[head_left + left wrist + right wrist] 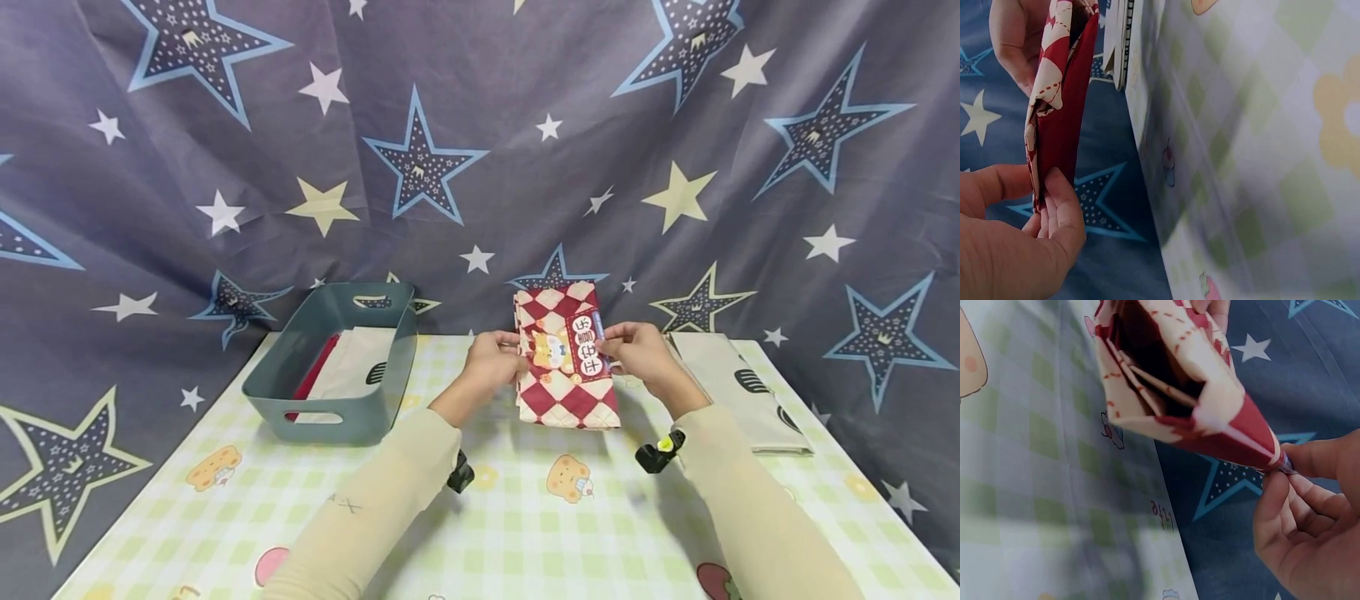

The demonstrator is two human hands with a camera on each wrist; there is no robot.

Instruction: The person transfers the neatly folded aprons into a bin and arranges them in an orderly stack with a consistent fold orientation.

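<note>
Star-printed dark fabric (510,75) hangs behind a counter (487,558) patterned in pale green and white checks with cartoon prints. Both hands grip one folded cloth (564,358) between thumb and fingers, the left hand (491,362) pinching one side edge and the right hand (647,354) the other. It is held up off the counter, near the back, its broad face toward the head camera. That face is checked in deep red and cream diamonds, with an orange-and-white cartoon animal beside a column of white characters and a strip of blue along the right edge. Several layers are stacked inside the fold, and the right wrist view looks into a gap between them. Black wrist cameras (461,472) sit below the cuffs of cream sleeves (375,500). Farther right, a cream folded cloth (727,387) with dark striped ovals lies on the counter, its left edge partly covered by the right wrist. Well to the left stands a grey-green bin (365,417); its walls surround a red piece (315,371) and a cream piece (347,358). The left hand and forearm come between the bin and the checked cloth.
</note>
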